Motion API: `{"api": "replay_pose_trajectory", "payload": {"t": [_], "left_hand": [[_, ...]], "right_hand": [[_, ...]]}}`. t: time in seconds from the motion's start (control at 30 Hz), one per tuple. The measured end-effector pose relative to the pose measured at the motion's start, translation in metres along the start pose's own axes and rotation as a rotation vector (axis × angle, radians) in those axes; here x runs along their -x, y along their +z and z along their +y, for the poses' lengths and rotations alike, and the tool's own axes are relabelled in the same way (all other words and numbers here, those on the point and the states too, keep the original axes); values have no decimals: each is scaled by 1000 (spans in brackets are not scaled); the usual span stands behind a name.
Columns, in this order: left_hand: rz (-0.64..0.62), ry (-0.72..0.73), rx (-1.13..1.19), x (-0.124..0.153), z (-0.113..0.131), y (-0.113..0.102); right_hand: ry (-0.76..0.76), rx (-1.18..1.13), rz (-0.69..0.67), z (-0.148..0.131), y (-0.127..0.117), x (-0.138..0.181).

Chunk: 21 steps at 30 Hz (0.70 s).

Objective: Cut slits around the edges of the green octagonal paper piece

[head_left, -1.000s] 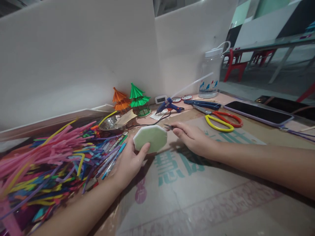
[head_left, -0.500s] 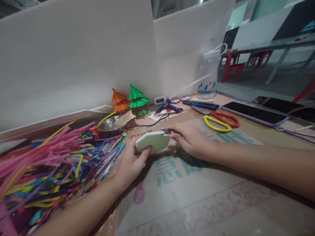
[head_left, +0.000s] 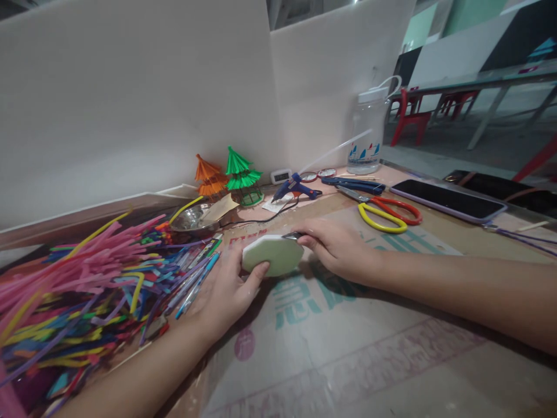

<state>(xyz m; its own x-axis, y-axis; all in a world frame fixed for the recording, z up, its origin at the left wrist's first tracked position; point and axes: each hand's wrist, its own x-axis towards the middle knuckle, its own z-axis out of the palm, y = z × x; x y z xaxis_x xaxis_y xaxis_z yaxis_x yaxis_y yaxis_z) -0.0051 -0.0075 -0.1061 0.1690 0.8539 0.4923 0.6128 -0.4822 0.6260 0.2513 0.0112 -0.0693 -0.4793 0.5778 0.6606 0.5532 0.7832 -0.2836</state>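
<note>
My left hand [head_left: 232, 284] grips a pale green, many-sided foam disc [head_left: 278, 255] with a white edge, thumb on its face and fingers behind. The disc is tilted above the table. Closed in my right hand [head_left: 337, 244] is a small metal blade [head_left: 292, 235], most of it hidden by the fingers. The blade lies against the disc's upper right edge.
Pipe cleaners [head_left: 87, 278] and pens [head_left: 198, 284] lie left. Behind are a metal bowl [head_left: 185, 218], orange [head_left: 211, 180] and green [head_left: 239, 171] tree models, and a glue gun [head_left: 293, 187]. Scissors [head_left: 383, 217], pliers [head_left: 354, 185], a phone [head_left: 448, 199] and a bottle [head_left: 365, 133] stand right.
The disc has turned slightly so more of its green face shows, and the blade now lies flatter along its edge. Both hands keep their hold. The view has shifted a little.
</note>
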Motion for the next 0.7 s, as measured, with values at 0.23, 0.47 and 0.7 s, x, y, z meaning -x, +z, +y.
{"api": "replay_pose_trajectory", "payload": {"t": [0.23,0.47,0.7], "left_hand": [[12,-1,-55,-2,-3,2],[-27,42,-63,-1,0,0],[-26,51,-72,1,-2,0]], "right_hand": [[20,-67,53,3,0,-2],[-21,7,39,-3,1,-1],[-16,-16,27,-4,1,-3]]}}
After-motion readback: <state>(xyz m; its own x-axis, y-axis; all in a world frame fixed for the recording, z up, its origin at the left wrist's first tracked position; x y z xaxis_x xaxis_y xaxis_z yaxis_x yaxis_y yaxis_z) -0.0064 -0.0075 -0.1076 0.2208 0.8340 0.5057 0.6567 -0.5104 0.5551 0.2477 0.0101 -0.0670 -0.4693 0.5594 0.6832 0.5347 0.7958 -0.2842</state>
